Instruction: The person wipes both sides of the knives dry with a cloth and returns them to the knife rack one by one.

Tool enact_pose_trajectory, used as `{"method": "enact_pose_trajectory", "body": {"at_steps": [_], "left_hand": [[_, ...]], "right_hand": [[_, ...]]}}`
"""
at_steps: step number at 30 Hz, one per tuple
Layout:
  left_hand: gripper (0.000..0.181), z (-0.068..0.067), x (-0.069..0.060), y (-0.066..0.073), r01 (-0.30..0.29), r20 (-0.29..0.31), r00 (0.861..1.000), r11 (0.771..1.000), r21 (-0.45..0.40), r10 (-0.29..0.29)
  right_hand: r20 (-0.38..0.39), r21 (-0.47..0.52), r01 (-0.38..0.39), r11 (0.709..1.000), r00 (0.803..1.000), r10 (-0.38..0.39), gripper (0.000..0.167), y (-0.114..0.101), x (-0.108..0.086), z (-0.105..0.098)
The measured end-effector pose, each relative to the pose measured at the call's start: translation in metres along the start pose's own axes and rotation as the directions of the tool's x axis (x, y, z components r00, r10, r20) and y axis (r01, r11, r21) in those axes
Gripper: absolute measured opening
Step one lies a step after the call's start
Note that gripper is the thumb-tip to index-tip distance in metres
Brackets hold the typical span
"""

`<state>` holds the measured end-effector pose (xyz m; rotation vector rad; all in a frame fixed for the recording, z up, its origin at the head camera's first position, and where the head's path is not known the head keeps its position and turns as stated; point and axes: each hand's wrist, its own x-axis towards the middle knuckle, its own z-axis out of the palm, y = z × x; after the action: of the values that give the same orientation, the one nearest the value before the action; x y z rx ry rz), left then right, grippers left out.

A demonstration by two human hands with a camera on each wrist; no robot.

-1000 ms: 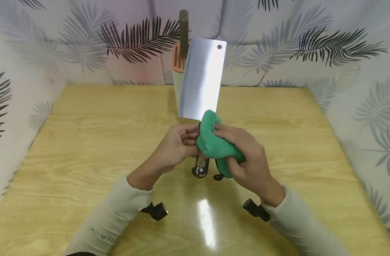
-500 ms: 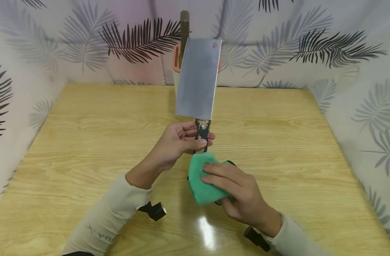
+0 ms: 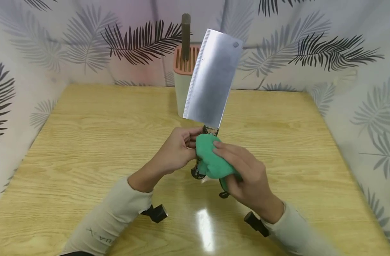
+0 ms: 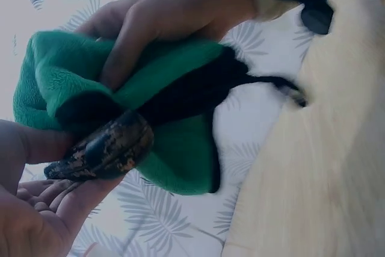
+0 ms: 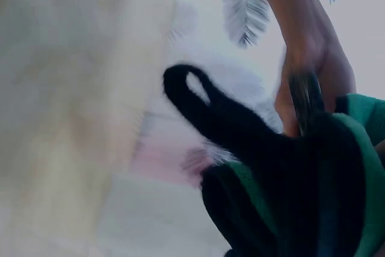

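A cleaver [image 3: 214,78] with a broad steel blade points up and away, its blade tilted to the right in the head view. My left hand [image 3: 175,149] grips its worn, dark, patchy handle [image 4: 114,148]. My right hand [image 3: 246,170] pinches a green cloth [image 3: 214,158] with dark edging and presses it over the handle, close to the left fingers. Much of the handle and the left fingertips are hidden behind the cloth in the head view. A dark hanging loop [image 5: 192,88] sticks out from the cloth in the blurred right wrist view.
Behind the blade, a white knife block [image 3: 182,92] with an orange slotted top stands at the table's back edge, holding one dark-handled tool [image 3: 185,37]. Leaf-patterned fabric [image 3: 134,46] surrounds the wooden table [image 3: 102,121].
The cloth went down to the handle's lower end, then back up over its middle. The cleaver has turned, its blade leaning further right and showing a row of marks along its left edge.
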<state>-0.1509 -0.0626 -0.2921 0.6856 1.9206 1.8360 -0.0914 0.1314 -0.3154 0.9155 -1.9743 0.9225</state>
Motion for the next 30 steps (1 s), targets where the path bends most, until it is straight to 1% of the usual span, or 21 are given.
{"method": "enact_pose_trajectory", "body": {"at_steps": [2, 4, 8, 12, 13, 16, 19, 21, 23, 24, 25, 26, 27, 30], "left_hand": [[0.044, -0.001, 0.001, 0.0, -0.003, -0.005, 1.0, 1.0, -0.014, 0.003], [0.041, -0.002, 0.002, 0.0, 0.0, 0.004, 1.0, 1.0, -0.028, 0.0], [0.043, -0.001, 0.005, 0.0, 0.051, 0.006, 0.999, 0.996, -0.074, -0.051], [0.045, -0.001, 0.006, -0.001, 0.092, 0.01, 0.996, 0.988, -0.124, -0.091], [0.046, -0.001, 0.006, -0.001, 0.09, 0.017, 0.996, 0.988, -0.124, -0.088], [0.046, -0.002, 0.007, -0.002, 0.09, 0.017, 0.996, 0.989, -0.121, -0.088], [0.046, -0.002, 0.008, -0.002, 0.079, 0.006, 0.997, 0.992, -0.103, -0.079], [0.046, -0.003, 0.008, -0.003, 0.084, 0.004, 0.996, 0.991, -0.107, -0.084], [0.046, -0.003, 0.009, -0.002, 0.088, 0.015, 0.996, 0.988, -0.126, -0.087], [0.045, -0.003, 0.009, -0.002, 0.091, 0.022, 0.996, 0.986, -0.141, -0.089], [0.044, -0.003, 0.009, -0.002, 0.093, 0.028, 0.996, 0.984, -0.155, -0.09], [0.044, -0.003, 0.009, -0.001, 0.091, 0.034, 0.996, 0.982, -0.164, -0.087], [0.043, -0.003, 0.009, -0.001, 0.091, 0.04, 0.996, 0.98, -0.178, -0.086], [0.043, -0.002, 0.009, -0.001, 0.092, 0.045, 0.995, 0.973, -0.21, -0.084]], "right_hand": [[0.01, 0.02, 0.005, 1.0, 1.0, -0.006, 0.042, -0.004, -0.006, 0.003], [0.009, 0.029, 0.013, 0.999, 1.0, -0.013, 0.04, -0.007, -0.011, 0.005], [0.033, 0.027, 0.064, 0.998, 0.997, -0.065, 0.035, -0.013, -0.019, 0.007], [0.09, 0.016, 0.114, 0.993, 0.989, -0.115, 0.032, -0.017, -0.026, 0.006], [0.105, 0.011, 0.126, 0.992, 0.986, -0.127, 0.034, -0.017, -0.027, 0.005], [0.153, 0.015, 0.172, 0.985, 0.973, -0.173, 0.035, -0.014, -0.03, 0.001], [0.216, 0.034, 0.209, 0.977, 0.953, -0.212, 0.036, -0.01, -0.034, -0.002], [0.276, 0.049, 0.21, 0.976, 0.937, -0.215, 0.036, -0.009, -0.037, -0.004], [0.335, 0.049, 0.2, 0.979, 0.92, -0.205, 0.037, -0.009, -0.041, -0.006], [0.353, 0.051, 0.196, 0.979, 0.914, -0.201, 0.037, -0.01, -0.042, -0.007], [0.358, 0.049, 0.194, 0.98, 0.912, -0.199, 0.037, -0.01, -0.042, -0.008], [0.35, 0.044, 0.191, 0.981, 0.916, -0.195, 0.037, -0.01, -0.042, -0.009], [0.328, 0.035, 0.19, 0.981, 0.925, -0.19, 0.036, -0.009, -0.041, -0.01], [0.218, 0.032, 0.18, 0.983, 0.959, -0.183, 0.032, -0.006, -0.031, -0.015]]}}
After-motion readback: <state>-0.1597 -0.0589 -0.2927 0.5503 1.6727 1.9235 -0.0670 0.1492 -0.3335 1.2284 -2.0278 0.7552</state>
